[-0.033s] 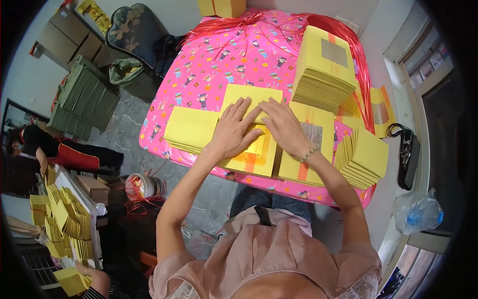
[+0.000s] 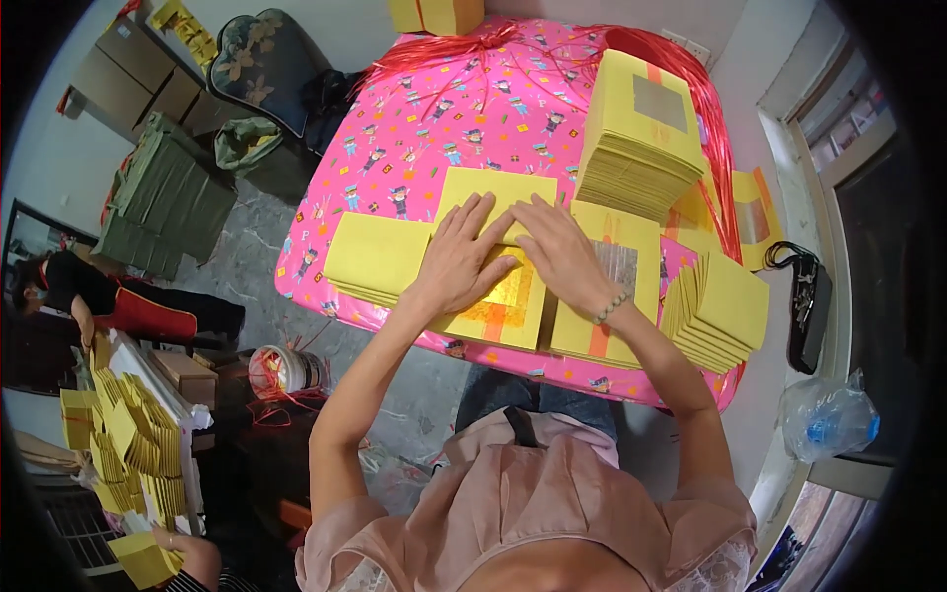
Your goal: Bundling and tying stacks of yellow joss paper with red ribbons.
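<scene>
On a table, my left hand (image 2: 462, 255) lies flat on a yellow paper sheet (image 2: 503, 183), its thumb reaching over the sheet's gold foil patch (image 2: 513, 279). Beside it, my right hand (image 2: 564, 252) presses down with stretched fingers, the fingertips nearly meeting those of the left. Both hands rest across the middle of the paper, hiding part of it. Left of them is a low stack of folded yellow paper (image 2: 375, 252). A yellow sheet with a silver patch (image 2: 617, 271) lies under and beside my right wrist.
A tall stack of yellow paper (image 2: 641, 133) stands at the back right, fanned folded papers (image 2: 725, 311) nearer. Red strips (image 2: 444, 61) lie along the back of the pink patterned tablecloth (image 2: 395, 148). At left, a person (image 2: 128, 296) stands by a surface with yellow bundles (image 2: 138, 434); another person's hand (image 2: 182, 543) touches paper.
</scene>
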`<state>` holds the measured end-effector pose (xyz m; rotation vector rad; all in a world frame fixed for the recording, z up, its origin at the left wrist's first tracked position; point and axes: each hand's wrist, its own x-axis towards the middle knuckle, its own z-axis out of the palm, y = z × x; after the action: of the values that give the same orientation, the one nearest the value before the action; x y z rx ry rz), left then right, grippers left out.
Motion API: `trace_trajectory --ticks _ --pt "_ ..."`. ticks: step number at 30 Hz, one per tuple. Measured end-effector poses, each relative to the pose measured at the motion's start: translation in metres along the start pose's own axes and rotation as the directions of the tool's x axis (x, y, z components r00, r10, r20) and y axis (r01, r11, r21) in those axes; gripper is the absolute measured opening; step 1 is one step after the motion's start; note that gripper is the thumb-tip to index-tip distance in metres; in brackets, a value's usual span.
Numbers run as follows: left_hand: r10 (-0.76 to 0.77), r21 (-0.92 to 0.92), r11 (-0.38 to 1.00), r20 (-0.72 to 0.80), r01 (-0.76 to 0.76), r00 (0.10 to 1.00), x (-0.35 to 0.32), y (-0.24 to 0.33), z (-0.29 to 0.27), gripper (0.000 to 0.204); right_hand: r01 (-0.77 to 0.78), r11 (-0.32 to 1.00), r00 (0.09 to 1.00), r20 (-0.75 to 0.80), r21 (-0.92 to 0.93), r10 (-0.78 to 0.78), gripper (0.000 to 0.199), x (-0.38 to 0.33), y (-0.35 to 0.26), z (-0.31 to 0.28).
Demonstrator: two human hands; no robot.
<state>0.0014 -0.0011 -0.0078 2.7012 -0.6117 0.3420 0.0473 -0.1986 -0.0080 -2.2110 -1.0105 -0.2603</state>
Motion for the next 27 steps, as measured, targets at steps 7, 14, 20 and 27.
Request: trace_trajectory --ticks 7,14,20,27 --pt "-0.02 0.031 0.999 0.031 0.019 0.999 0.0 -0.001 0.0 0.06 0.046 0.998 0.997 0.057 -0.038 -0.044 0.047 -0.012 -0.003 -0.002" --pt "-0.022 0.031 0.999 0.068 0.02 0.997 -0.001 -0.002 0.001 0.061 0.07 0.997 0.989 0.137 -0.042 -0.064 0.06 -0.023 0.003 0.003" --pt "-0.048 0.044 0.998 0.109 0.043 0.993 -0.001 -0.002 0.001 0.067 0.1 0.993 0.972 0.218 -0.06 -0.085 0.06 -0.027 0.01 0.0" --pt "-0.089 0.119 0.99 0.146 0.071 0.985 -0.007 -0.005 -0.005 0.076 0.133 0.987 0.956 0.275 -0.094 -0.103 0.057 -0.027 0.009 -0.008"
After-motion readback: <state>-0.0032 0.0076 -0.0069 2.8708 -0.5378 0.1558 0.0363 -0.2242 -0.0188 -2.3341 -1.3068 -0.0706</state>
